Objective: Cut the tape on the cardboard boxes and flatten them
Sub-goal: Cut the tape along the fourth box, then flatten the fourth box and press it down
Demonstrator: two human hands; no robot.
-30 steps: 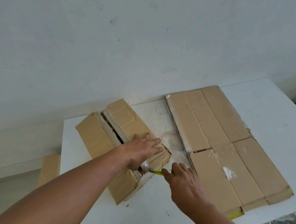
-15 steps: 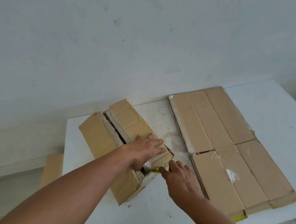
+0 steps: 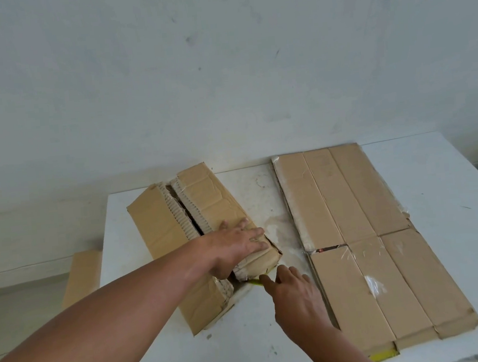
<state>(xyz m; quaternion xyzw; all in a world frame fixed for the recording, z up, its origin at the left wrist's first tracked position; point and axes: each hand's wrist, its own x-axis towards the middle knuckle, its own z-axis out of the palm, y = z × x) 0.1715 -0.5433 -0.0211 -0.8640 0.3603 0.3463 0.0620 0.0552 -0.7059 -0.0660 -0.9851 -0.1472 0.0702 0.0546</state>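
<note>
A brown cardboard box (image 3: 160, 226) lies slanted on the left of the white table (image 3: 450, 178), its top flaps parted along a ragged slit. My left hand (image 3: 235, 248) lies flat on the right flap near the box's near end, fingers straight, pressing it down. Just below that end my right hand (image 3: 295, 295) grips a yellow cutter (image 3: 255, 282), whose tip sits at the taped near edge of the box. Most of the cutter is hidden in my fist.
A flattened cardboard box (image 3: 363, 239) with clear tape scraps covers the table's middle and right. More cardboard (image 3: 82, 277) leans on the floor to the left of the table. A white wall stands close behind.
My right hand has slid a little closer to the box's near end with the cutter. My left hand stays pressed on the flap. The view has shifted slightly.
</note>
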